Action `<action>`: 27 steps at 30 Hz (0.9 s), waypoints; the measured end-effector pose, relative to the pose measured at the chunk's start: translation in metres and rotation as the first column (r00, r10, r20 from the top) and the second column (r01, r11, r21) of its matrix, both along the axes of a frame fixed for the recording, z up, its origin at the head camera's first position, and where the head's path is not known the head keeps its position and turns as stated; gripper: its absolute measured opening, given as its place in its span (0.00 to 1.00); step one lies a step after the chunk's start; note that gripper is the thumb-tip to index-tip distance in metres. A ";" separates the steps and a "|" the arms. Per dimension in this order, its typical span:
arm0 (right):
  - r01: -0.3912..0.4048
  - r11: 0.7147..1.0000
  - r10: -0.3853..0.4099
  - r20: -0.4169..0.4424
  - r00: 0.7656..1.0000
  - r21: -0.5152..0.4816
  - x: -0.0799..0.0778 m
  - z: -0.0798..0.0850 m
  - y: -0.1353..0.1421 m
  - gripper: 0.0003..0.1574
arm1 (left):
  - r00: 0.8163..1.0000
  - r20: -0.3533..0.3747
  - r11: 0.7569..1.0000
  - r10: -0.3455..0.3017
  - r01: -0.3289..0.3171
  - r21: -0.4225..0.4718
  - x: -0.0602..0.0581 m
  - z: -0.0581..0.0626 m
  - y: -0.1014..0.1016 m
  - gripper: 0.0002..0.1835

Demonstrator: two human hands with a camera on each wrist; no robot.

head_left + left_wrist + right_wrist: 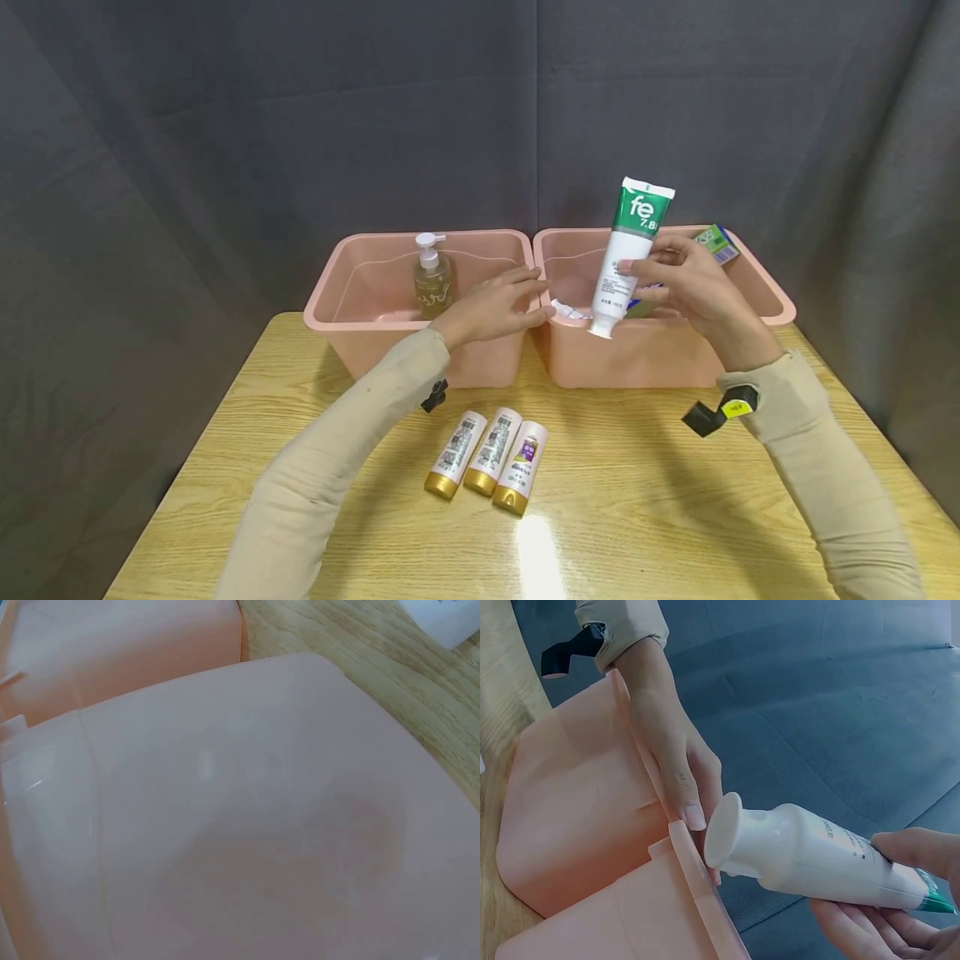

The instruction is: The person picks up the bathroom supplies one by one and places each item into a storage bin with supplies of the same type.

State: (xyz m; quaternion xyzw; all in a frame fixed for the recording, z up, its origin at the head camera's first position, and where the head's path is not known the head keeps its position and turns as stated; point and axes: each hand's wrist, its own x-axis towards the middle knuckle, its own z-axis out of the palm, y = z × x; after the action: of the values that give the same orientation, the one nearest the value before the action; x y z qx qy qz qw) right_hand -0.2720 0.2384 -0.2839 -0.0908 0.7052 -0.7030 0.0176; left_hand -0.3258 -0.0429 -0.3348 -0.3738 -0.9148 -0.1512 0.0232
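Observation:
A white and green toothpaste tube (626, 258) is pinched by my right hand (686, 279) above the front of the right pink bin (637, 358). Its cap end points down, close over the rim, and its flat crimped end is up. In the right wrist view, thumb and fingers grip the tube (817, 851) on opposite sides. My left hand (495, 304) reaches over the left pink bin (360, 327), its fingers extended and fingertips at the rims where the bins meet. Inside the left bin stands an amber pump bottle (432, 287), partly hidden by its front wall.
Three white tubes with gold caps, one of them the right tube (521, 467), lie side by side on the wooden table (637, 500). The right bin holds a green box (717, 243) and a white tube (567, 310). A dark curtain (450, 108) hangs behind.

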 end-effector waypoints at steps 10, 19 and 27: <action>0.023 0.993 -0.023 0.007 1.000 -0.113 -0.004 -0.003 0.001 0.20 | 1.000 -0.011 1.000 -0.001 0.001 0.000 -0.001 0.000 -0.001 0.35; 0.052 0.983 -0.046 0.040 0.998 -0.174 -0.007 -0.007 0.004 0.23 | 1.000 -0.001 1.000 0.002 -0.002 0.002 0.000 0.000 -0.002 0.35; 0.092 0.984 -0.081 0.077 0.994 -0.154 -0.010 -0.009 0.005 0.26 | 1.000 -0.002 1.000 -0.002 0.002 0.001 0.000 0.001 -0.001 0.35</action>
State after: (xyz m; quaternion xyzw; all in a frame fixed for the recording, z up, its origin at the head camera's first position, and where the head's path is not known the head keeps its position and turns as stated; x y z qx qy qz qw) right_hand -0.2818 0.2434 -0.2925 -0.0366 0.6497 -0.7593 0.0045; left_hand -0.3258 -0.0443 -0.3340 -0.3748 -0.9143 -0.1513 0.0245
